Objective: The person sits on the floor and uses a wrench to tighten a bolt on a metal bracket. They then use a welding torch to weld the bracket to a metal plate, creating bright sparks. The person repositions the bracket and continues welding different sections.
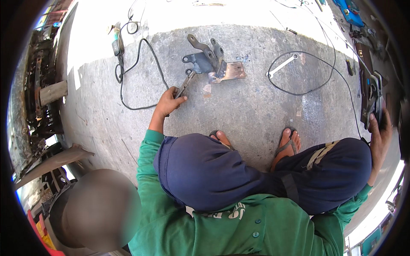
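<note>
My left hand point(171, 100) is closed on metal pliers point(186, 85), whose tip reaches the edge of a welded steel bracket point(200, 63) lying on the concrete. The bracket has upright arms with holes and a rust-marked flat plate point(232, 70). At the far right, my right hand point(379, 126) grips a dark metal tool or clamp point(375, 98), its exact kind unclear, beside a long brown metal piece point(365, 109). A combination wrench point(282, 66) lies inside a loop of black cable point(306, 93), between the bracket and my right hand.
A green grinder point(115, 47) with its cord lies back left on the concrete floor point(239, 111). Metal scrap and wood point(53, 94) line the left edge. A blue case point(348, 13) and tools sit back right. Another person's blurred head point(98, 207) is at lower left.
</note>
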Motion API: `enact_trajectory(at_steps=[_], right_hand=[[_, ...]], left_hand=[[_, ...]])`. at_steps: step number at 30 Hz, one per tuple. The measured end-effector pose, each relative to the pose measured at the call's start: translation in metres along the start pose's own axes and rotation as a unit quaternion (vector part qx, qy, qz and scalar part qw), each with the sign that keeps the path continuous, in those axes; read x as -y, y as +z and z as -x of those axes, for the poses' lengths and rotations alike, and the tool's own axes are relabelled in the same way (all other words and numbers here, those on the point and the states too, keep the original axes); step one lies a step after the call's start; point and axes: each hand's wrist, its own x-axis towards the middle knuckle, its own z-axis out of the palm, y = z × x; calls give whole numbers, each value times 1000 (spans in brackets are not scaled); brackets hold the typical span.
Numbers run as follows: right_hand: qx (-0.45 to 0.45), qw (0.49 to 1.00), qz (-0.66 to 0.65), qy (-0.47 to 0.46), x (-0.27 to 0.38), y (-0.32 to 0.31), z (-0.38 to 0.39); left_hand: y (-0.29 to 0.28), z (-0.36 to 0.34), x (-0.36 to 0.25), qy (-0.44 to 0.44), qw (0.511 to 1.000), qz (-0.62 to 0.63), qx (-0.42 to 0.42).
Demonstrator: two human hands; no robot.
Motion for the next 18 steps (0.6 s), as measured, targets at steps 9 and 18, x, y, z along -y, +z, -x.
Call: enact_trajectory(at_steps=[9, 18], right_hand=[[-6, 1000, -1, 7, -8, -3, 1], [20, 999, 24, 25, -19, -14, 0]], left_hand=[[17, 21, 22, 82, 996, 2, -43], [44, 24, 18, 26, 987, -75, -140]])
